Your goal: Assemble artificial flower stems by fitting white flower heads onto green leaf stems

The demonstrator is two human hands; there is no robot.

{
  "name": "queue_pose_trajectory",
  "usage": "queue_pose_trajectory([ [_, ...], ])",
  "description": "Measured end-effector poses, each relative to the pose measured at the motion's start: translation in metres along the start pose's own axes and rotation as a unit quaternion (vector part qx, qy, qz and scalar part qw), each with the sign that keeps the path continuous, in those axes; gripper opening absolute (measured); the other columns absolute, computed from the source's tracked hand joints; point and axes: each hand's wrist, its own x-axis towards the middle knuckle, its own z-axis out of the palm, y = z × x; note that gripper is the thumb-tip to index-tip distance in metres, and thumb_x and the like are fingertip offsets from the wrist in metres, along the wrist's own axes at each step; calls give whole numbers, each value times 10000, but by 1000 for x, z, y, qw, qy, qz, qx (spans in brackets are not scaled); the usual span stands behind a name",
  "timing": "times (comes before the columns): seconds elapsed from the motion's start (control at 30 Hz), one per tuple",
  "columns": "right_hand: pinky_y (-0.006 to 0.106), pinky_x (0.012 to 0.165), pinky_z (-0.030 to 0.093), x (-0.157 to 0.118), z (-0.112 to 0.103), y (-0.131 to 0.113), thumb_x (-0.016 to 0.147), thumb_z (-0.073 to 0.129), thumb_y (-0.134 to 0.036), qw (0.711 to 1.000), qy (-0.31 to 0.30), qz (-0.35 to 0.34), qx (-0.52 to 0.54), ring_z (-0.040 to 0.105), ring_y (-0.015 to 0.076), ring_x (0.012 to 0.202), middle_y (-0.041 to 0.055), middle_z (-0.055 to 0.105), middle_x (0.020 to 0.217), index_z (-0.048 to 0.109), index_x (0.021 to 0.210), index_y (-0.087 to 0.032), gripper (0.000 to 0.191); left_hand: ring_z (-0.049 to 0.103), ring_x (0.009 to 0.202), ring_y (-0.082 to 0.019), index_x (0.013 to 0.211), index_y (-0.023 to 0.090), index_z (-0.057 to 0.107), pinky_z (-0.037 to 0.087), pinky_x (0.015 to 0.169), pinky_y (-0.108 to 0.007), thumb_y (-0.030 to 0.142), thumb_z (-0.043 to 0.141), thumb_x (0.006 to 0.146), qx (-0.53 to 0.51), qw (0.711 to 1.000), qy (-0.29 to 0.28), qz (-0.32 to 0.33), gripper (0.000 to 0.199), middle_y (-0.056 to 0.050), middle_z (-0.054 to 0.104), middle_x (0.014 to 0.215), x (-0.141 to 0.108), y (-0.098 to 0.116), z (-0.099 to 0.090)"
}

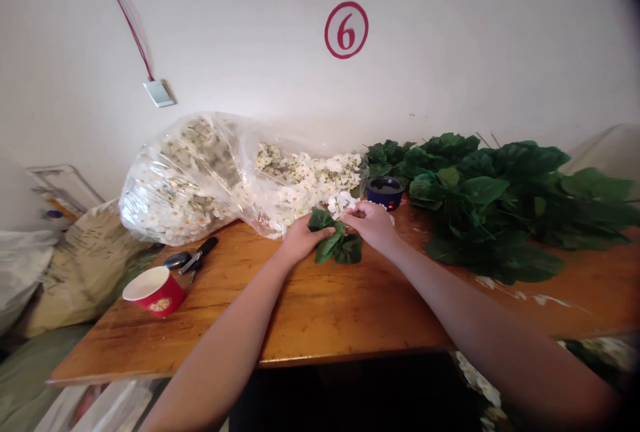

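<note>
My left hand (304,240) is closed on a small bunch of green artificial leaves (336,245), thumb across the leaves. Just right of it, my right hand (371,224) pinches a white artificial flower (341,204) above the leaves; its stem is hidden by the fingers. Behind both hands lies a heap of white flowers (313,179) spilling from a clear plastic bag (185,179). Close beyond my right hand stands a small dark blue pot (385,192) with a red light on its front.
Large green leaf bunches (480,192) cover the right side of the wooden table (320,312). On the left are a red and white paper cup (156,291) and a dark-handled cutting tool (197,260). Filled sacks (85,265) stand beyond the left edge.
</note>
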Motion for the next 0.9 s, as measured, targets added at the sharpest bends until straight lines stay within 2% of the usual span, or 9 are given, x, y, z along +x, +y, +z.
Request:
queue_pose_trajectory([
  [0.1, 299, 629, 481, -1, -2, -2, 732, 650, -409, 1000, 16, -24, 3, 646, 203, 691, 50, 696, 733, 670, 736, -183, 227, 547, 692, -165, 793, 171, 654, 405, 651, -268, 316, 733, 701, 68, 997, 6, 37, 189, -20, 624, 740, -2, 4, -3],
  [0.2, 311, 631, 495, -2, -3, -2, 736, 654, -422, 999, 29, -20, 23, 652, 203, 669, 55, 702, 736, 674, 756, -184, 240, 533, 713, -166, 747, 175, 629, 395, 670, -276, 269, 688, 743, 147, 984, -5, 104, 111, -24, 599, 745, -1, 7, -7],
  [0.3, 318, 651, 505, -1, -5, -2, 734, 662, -426, 998, 56, -32, 20, 656, 205, 689, 57, 712, 764, 689, 767, -186, 243, 523, 742, -168, 675, 176, 577, 388, 709, -284, 244, 612, 810, 213, 965, 0, 156, 156, -21, 564, 717, 1, 9, -11],
  [0.4, 319, 680, 511, -1, -4, -1, 744, 659, -415, 997, 67, -45, 17, 659, 206, 736, 60, 716, 801, 697, 786, -183, 239, 523, 750, -167, 678, 175, 569, 386, 722, -286, 268, 572, 853, 238, 958, 22, 160, 199, -18, 558, 702, 3, 7, -13],
  [0.5, 314, 674, 515, 0, -5, 2, 763, 653, -394, 994, 81, -70, 14, 647, 193, 728, 60, 703, 810, 697, 817, -178, 227, 522, 725, -161, 688, 175, 584, 381, 687, -276, 317, 577, 858, 231, 963, 53, 129, 222, -15, 571, 694, 3, 0, -12],
  [0.6, 293, 602, 503, -1, -8, 2, 807, 620, -357, 981, 129, -141, -29, 604, 162, 673, 67, 671, 863, 692, 884, -177, 208, 498, 641, -142, 659, 174, 575, 357, 610, -258, 344, 588, 843, 189, 973, 111, 72, 251, 1, 549, 630, 4, -5, -11],
  [0.7, 290, 577, 504, -5, -12, -2, 845, 587, -291, 950, 169, -255, -69, 568, 139, 644, 75, 637, 943, 665, 970, -193, 177, 459, 542, -115, 661, 173, 559, 328, 536, -238, 389, 606, 821, 76, 980, 185, 13, 273, 26, 509, 561, 6, -5, -12],
  [0.8, 327, 680, 531, -12, -15, -9, 837, 594, -199, 904, 179, -374, -100, 599, 166, 748, 73, 629, 930, 646, 993, -217, 165, 402, 438, -87, 706, 174, 545, 302, 468, -221, 437, 620, 802, -77, 971, 225, -36, 289, 58, 456, 496, 7, 4, -12],
  [0.9, 362, 764, 530, -19, -14, -13, 818, 601, -138, 870, 160, -445, -139, 611, 197, 842, 73, 633, 903, 638, 1019, -230, 224, 400, 426, -67, 739, 162, 558, 310, 442, -208, 445, 660, 766, -175, 955, 238, -32, 302, 53, 493, 537, 6, 14, -10],
])
